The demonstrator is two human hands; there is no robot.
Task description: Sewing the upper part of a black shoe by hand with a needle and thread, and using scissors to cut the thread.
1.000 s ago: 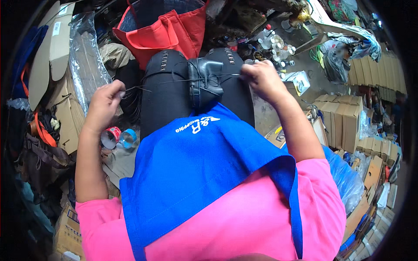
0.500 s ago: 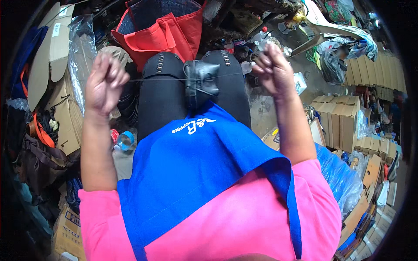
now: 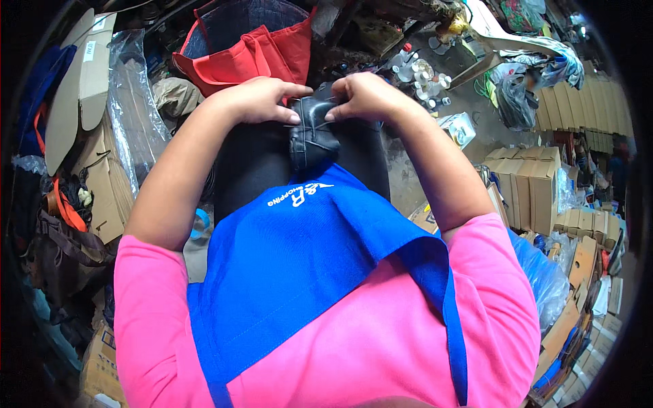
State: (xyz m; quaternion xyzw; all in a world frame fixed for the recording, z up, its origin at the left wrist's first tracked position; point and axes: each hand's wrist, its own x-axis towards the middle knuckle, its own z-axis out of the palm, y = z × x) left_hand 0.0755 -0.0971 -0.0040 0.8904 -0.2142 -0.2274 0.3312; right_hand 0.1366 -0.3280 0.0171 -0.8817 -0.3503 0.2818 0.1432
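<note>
A black leather shoe (image 3: pixel 313 144) is wedged between my knees, a seam line running along its upper. My left hand (image 3: pixel 264 100) reaches it from the left, thumb and forefinger bent against its edge. From the right, my right hand (image 3: pixel 364 96) pinches at the shoe's upper part, thumb near the seam. Only a short gap separates the two thumbs. Any thread in my fingers is too fine to make out. A blue apron (image 3: pixel 299 251) covers my lap, just below the shoe.
Beyond my knees stands an open red bag (image 3: pixel 252 58). Several white bottles (image 3: pixel 422 76) are on the floor at the far right. Folded cardboard (image 3: pixel 524 187) is stacked to the right, and a clear plastic sheet (image 3: pixel 132 102) hangs over cardboard on the left.
Both hands have come inward from wide apart, closing onto the shoe. The dark thread stretched between them across the shoe no longer shows.
</note>
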